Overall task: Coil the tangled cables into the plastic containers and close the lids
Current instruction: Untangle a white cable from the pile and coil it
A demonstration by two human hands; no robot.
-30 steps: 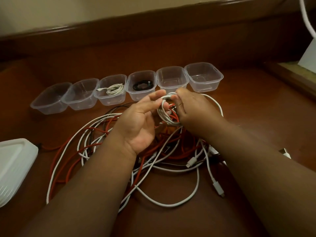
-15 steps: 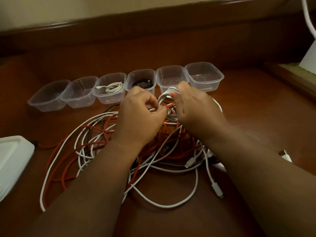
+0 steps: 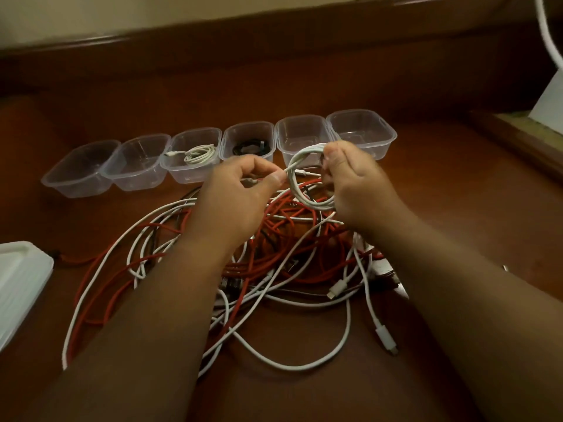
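My right hand (image 3: pixel 356 184) grips a small coil of white cable (image 3: pixel 300 181) held above the pile. My left hand (image 3: pixel 240 196) pinches the loose end of that cable between thumb and fingers, just left of the coil. Under both hands lies a tangle of red and white cables (image 3: pixel 274 257) on the brown table. Several clear plastic containers stand in a row behind. One holds a coiled white cable (image 3: pixel 199 155), one a coiled black cable (image 3: pixel 251 147). The container behind the coil (image 3: pixel 301 132) and the far right one (image 3: pixel 362 126) look empty.
A stack of white lids (image 3: pixel 21 278) lies at the left edge. Two more clear containers (image 3: pixel 82 169) stand at the left end of the row. A raised wooden ledge (image 3: pixel 518 138) with a white object and a hanging white cable (image 3: pixel 548 32) is at the right.
My hands have lifted and spread slightly apart. My left hand now pinches the cable's loose end, drawn out to the left of the coil. The view has shifted a little.
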